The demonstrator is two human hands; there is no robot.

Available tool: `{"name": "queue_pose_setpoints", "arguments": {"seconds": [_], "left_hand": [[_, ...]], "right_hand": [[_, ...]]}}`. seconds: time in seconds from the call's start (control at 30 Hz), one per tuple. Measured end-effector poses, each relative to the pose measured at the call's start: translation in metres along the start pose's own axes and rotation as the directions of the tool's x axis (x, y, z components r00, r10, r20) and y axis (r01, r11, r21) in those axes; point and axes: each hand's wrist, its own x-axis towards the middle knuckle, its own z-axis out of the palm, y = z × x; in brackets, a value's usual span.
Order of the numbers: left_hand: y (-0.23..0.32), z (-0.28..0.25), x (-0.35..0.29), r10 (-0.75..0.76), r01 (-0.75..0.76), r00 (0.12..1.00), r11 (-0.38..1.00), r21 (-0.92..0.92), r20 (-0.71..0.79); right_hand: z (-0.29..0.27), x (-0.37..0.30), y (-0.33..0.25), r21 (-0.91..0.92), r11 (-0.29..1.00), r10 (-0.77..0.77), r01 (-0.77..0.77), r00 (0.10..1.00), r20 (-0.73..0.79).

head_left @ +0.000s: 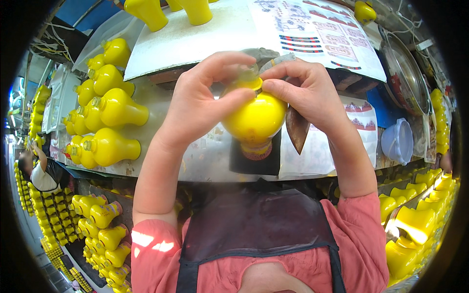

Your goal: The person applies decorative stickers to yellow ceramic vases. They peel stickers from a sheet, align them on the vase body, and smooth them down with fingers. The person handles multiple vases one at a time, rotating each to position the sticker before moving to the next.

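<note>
The left hand (pixel 201 100) curved half-open around the yellow bottle (pixel 256 117) — gripping or not, I couldn't tell; the right hand (pixel 309 93), finger and thumb pinched at its neck, held a knife (pixel 296 131).

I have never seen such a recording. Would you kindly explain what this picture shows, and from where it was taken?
There is no machine here: a person works with two bare hands. A wide camera on the head looks down, so edges look bent. The left hand and right hand are both at the neck of a yellow bottle. A brown blade shows below the right hand, perhaps held too. On the table, more bottles stand at the left, and a pale blue bucket is at the right. Printed sheets lie farther back.
</note>
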Motion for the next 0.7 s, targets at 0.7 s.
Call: {"name": "queue_pose_setpoints", "arguments": {"seconds": [0.7], "left_hand": [[0.010, 0.020, -0.012, -0.030, 0.029, 0.973, 1.000, -0.011, -0.229]], "right_hand": [[0.028, -0.038, -0.014, -0.428, 0.887, -0.320, 0.176, 0.901, -0.292]]}}
